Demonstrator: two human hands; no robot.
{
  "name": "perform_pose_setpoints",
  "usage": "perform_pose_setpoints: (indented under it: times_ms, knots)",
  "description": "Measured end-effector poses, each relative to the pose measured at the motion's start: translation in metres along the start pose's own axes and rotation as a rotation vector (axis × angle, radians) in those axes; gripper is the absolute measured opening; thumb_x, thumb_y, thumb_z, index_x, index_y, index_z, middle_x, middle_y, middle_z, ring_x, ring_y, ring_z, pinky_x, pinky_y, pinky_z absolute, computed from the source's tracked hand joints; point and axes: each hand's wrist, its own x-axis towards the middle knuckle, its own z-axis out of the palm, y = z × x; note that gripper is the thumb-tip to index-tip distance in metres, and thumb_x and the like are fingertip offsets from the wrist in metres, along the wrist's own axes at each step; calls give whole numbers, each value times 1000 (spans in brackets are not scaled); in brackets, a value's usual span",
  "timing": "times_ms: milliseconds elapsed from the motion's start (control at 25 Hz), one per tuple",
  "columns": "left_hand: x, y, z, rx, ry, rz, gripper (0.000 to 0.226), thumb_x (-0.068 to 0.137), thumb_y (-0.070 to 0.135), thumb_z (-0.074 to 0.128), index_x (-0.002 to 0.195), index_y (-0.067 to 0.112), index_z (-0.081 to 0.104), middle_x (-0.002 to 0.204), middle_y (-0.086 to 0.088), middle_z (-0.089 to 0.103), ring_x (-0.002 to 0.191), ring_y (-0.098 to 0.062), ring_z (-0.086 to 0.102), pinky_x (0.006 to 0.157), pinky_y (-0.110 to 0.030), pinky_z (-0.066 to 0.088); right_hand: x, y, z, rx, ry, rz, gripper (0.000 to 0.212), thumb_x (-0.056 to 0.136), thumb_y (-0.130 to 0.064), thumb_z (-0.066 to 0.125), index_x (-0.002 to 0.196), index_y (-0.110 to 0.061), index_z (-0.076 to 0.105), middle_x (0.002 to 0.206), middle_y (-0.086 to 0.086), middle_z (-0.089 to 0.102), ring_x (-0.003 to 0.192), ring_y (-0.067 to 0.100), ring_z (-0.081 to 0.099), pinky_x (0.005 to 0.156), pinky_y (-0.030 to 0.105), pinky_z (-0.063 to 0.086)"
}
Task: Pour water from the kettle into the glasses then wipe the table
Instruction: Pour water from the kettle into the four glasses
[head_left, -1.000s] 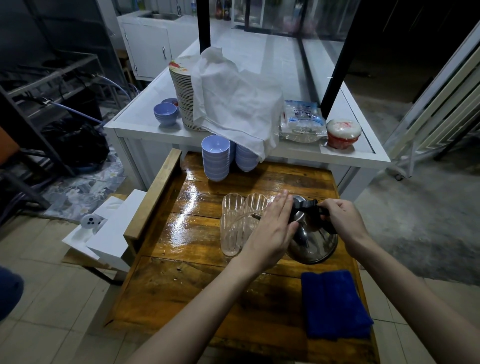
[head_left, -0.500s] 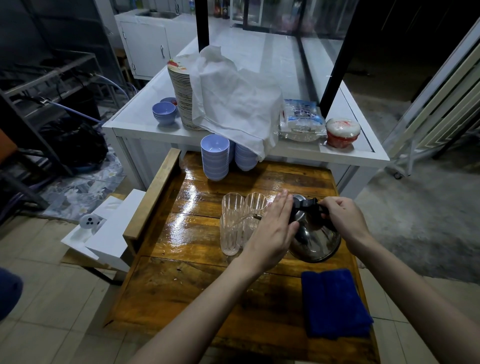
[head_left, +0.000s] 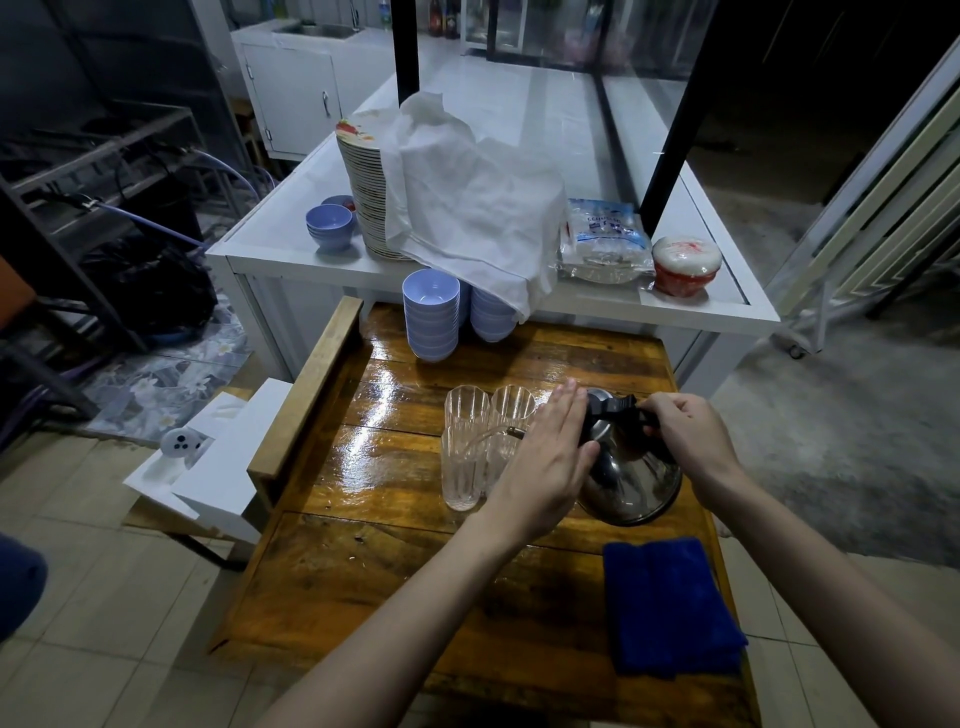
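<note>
A steel kettle (head_left: 634, 478) with a black handle is tilted to the left on the wet wooden table (head_left: 363, 571). Its thin spout reaches over a tight cluster of several clear ribbed glasses (head_left: 462, 467). My right hand (head_left: 685, 436) grips the black handle at the top. My left hand (head_left: 545, 457) lies flat against the kettle's lid and left side, fingers straight, and hides part of the glasses behind it. A folded blue cloth (head_left: 670, 608) lies on the table's front right corner, apart from both hands.
Two stacks of lilac bowls (head_left: 431, 317) stand at the table's far edge. Behind is a white counter (head_left: 291, 249) with stacked plates (head_left: 363, 197) under a white cloth (head_left: 467, 208), a plastic bag and a red tub (head_left: 685, 260). White boxes (head_left: 218, 467) sit to the left.
The kettle's body has swung very slightly to the right. Both hands keep their places on it.
</note>
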Motion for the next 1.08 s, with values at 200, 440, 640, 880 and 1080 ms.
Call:
perform_pose_setpoints:
  times_ms: [200, 440, 640, 880, 1080]
  knots:
    - [2, 1, 0, 5, 0, 8, 61, 102, 37, 27, 154, 13, 4, 163, -4, 0, 149, -9, -6, 123, -33, 2, 2, -1, -1, 23, 1, 12, 39, 93, -30, 51, 66, -6, 66, 65, 11, 65, 74, 35, 63, 68, 46, 50]
    - [5, 2, -2, 25, 1, 10, 60, 103, 36, 26, 154, 12, 5, 163, -4, 1, 149, -10, -6, 122, -32, 1, 2, -1, 0, 88, 6, 66, 35, 92, -28, 52, 66, -11, 68, 63, 5, 64, 69, 23, 60, 66, 41, 47]
    - [8, 9, 0, 61, 27, 43, 57, 103, 35, 25, 153, 11, 9, 162, -5, 4, 149, -10, -3, 122, -29, 0, 4, 4, -4, 196, 22, 160, 29, 92, -24, 50, 72, -8, 65, 65, 6, 58, 73, 26, 58, 69, 41, 46]
    - [27, 16, -1, 102, 26, 107, 56, 104, 34, 26, 153, 8, 14, 162, -9, 10, 150, -14, 1, 121, -25, -2, 10, 14, -8, 262, 102, 217, 28, 89, -28, 51, 76, -8, 65, 77, 14, 64, 80, 30, 62, 71, 44, 49]
    - [47, 10, 2, 116, 10, 126, 57, 103, 33, 26, 153, 8, 13, 162, -9, 10, 150, -14, 1, 120, -24, -3, 25, 13, -12, 221, 137, 182, 30, 90, -29, 50, 75, -7, 64, 74, 13, 63, 75, 28, 61, 68, 42, 49]
